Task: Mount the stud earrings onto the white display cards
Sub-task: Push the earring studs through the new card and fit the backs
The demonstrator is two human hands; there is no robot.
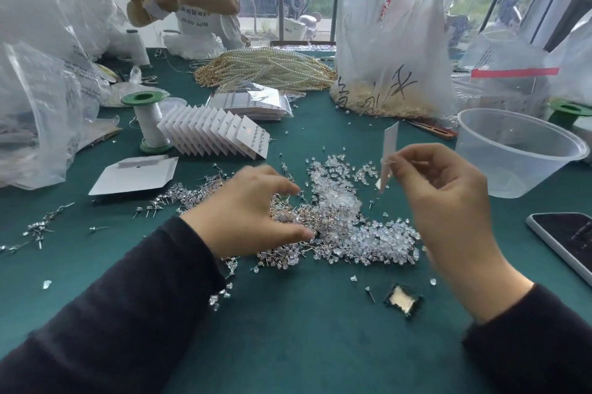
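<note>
A white card (390, 143) is pinched edge-on between the thumb and fingers (413, 156) of the right hand (448, 201), and is held upright above the worktop (288, 329). The left hand (253, 211) is lowered onto the heap of studs (336, 220). Its fingers (282, 185) are loosely curved, with a wide gap left between thumb and forefinger, and nothing is seen gripped in them. The heap is spread directly under the left fingertips and runs on below the right fingers. Scattered studs are strewn to the left of the left fingers. A leaning row of filled cards (221, 137) is set beyond the left fingers, with a blank card (134, 175) laid flat to their left. A clear tub (512, 153) is placed just right of the right fingers, and a phone (567, 243) lies nearer, to the right of the right hand.
</note>
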